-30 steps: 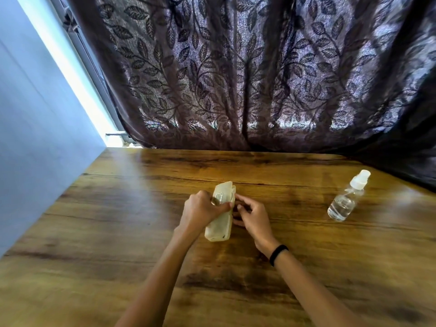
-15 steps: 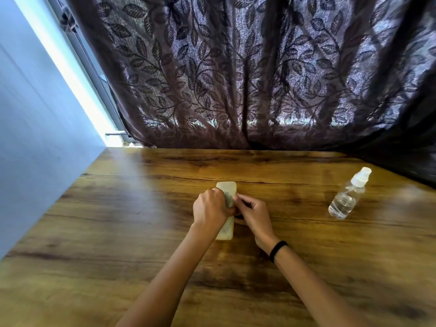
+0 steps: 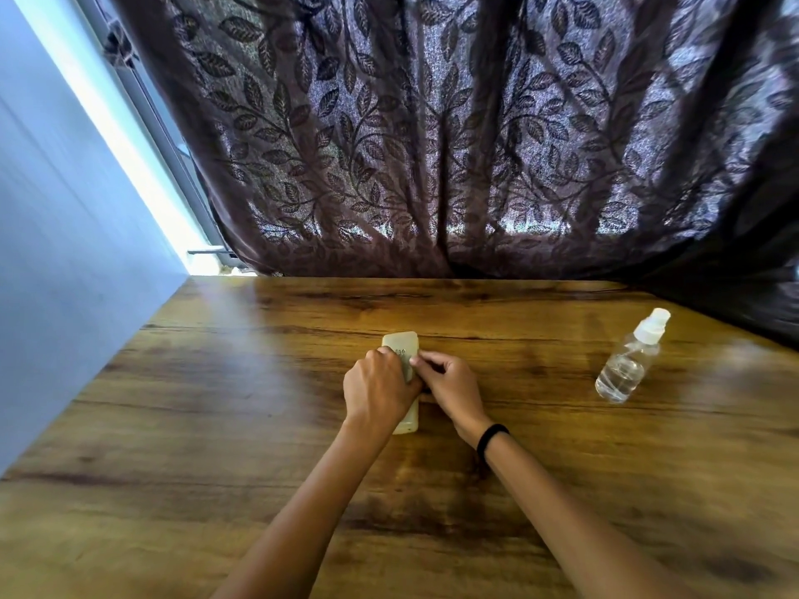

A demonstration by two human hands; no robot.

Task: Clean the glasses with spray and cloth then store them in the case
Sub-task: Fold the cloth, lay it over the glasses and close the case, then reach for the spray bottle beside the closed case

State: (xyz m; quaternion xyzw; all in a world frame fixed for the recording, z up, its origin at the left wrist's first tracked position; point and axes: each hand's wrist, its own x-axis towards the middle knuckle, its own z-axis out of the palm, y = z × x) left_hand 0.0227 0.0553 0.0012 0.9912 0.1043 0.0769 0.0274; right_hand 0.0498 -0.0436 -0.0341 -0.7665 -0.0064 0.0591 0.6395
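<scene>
A pale cream glasses case (image 3: 400,342) lies lengthwise on the wooden table (image 3: 216,404), near its middle. My left hand (image 3: 377,391) rests on top of the case and grips it. My right hand (image 3: 452,389) presses its fingertips against the case's right edge, touching my left hand. The case looks closed and flat on the table. The glasses and the cloth are not visible. A clear spray bottle (image 3: 629,361) with a white cap stands to the right, apart from both hands.
A dark leaf-patterned curtain (image 3: 432,144) hangs along the table's far edge. A light blue wall (image 3: 65,252) runs along the left side. I wear a black band (image 3: 490,436) on my right wrist.
The case was tilted up and partly open between my hands; it now lies flat and closed on the table, with my left hand pressed down over it.
</scene>
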